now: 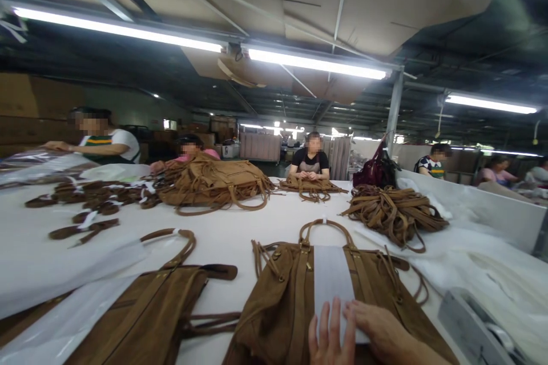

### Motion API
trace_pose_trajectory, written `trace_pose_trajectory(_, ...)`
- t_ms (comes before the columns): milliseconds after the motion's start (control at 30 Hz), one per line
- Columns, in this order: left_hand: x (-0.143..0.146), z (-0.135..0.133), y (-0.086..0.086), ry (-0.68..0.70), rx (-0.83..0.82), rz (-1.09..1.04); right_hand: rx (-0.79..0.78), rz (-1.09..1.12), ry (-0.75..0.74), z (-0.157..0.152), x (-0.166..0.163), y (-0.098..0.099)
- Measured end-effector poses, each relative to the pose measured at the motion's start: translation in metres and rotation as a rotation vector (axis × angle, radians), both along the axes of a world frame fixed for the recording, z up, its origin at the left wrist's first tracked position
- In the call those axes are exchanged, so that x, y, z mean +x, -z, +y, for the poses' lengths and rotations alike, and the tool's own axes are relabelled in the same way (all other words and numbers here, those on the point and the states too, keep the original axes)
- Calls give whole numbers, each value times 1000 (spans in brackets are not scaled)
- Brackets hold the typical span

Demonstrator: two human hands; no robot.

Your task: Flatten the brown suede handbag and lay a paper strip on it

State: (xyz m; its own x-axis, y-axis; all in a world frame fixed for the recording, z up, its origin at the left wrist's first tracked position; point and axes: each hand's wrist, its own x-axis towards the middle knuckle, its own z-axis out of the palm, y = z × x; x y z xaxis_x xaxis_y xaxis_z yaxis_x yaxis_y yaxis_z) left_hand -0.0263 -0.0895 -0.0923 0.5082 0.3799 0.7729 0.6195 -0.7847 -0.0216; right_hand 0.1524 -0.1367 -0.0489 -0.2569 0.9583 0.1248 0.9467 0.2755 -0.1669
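A brown handbag [265, 308] lies in front of me on the table, its looped handles [327, 225] pointing away. Down its middle, between the handle straps, runs a white strip of sheet [331, 274]. Fingers stretched out, my left hand [329, 336] rests on the strip's lower part. My right hand [381, 328] lies across the strip's lower right edge and the bag, its fingertips close to the left fingers. Neither hand visibly grips anything, though part of the right fingers is hidden. A second brown bag [145, 308], partly under clear plastic [68, 319], is at left.
Behind the bag are piles of brown bags [214, 179] and straps [394, 211], plus small bundled brown pieces [98, 197]. A grey box-like dispenser [475, 325] and white wrapping [492, 268] are at right. Co-workers, one directly opposite [312, 159], sit around the table.
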Motion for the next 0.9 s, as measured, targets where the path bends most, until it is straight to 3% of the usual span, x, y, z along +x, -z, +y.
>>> trace_pose_trajectory(167, -5, 6, 2, 103, -318, 79, 7, -32, 79, -12, -7, -4)
trace_pose_trajectory(300, -10, -7, -18, 140, -497, 87, 35, -59, 81, -14, -18, -8)
trace_pose_trajectory(533, -19, -28, -50, 91, -530, 166, 55, -149, 118, -18, -37, -15)
trace_pose_trajectory(800, -24, -30, -55, 108, -518, 211, 24, -42, 209, -37, -50, -21)
trace_pose_trajectory(900, -27, -25, -53, 135, -519, 250, 26, -25, 148, -56, -48, -15)
